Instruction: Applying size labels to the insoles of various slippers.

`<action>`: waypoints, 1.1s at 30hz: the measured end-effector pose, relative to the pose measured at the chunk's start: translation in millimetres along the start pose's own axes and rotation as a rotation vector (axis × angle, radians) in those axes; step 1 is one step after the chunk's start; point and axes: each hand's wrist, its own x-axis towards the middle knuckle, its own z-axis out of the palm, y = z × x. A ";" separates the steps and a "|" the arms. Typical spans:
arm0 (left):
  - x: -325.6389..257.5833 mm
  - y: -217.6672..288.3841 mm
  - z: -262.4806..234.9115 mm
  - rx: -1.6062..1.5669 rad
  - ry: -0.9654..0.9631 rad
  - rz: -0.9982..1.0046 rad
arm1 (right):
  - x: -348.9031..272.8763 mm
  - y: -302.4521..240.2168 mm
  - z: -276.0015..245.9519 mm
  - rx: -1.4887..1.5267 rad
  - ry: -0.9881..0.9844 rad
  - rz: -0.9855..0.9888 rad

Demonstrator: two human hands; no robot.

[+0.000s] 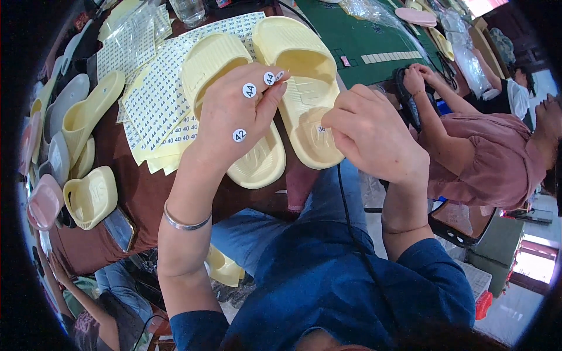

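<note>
The left hand point(237, 114) rests on top of a pale yellow foam slide sandal point(225, 105), fingers loosely curled over its strap rather than gripping, with several small round white stickers point(249, 90) stuck to its back and fingertips. The right hand point(369, 131) has thumb and forefinger pinched together, pressing a small round white sticker point(321, 129) onto the heel end of a second pale yellow foam slide sandal point(301, 82), which lies just beside the first, the two touching along their inner edges. Both sandals sit on a dark reddish-brown table point(143, 193), partly over yellow-backed sheets of round white stickers point(155, 96). More pale yellow, grey and pink sandals point(88, 199) are piled along the table's left edge. To the right, another person in a dusty pink top point(492, 158) handles a dark sandal point(407, 96) beside a green mat point(363, 35).
</note>
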 end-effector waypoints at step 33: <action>-6.9 -9.9 3.5 0.375 0.020 -0.115 | -7.1 25.8 62.7 0.190 0.466 0.126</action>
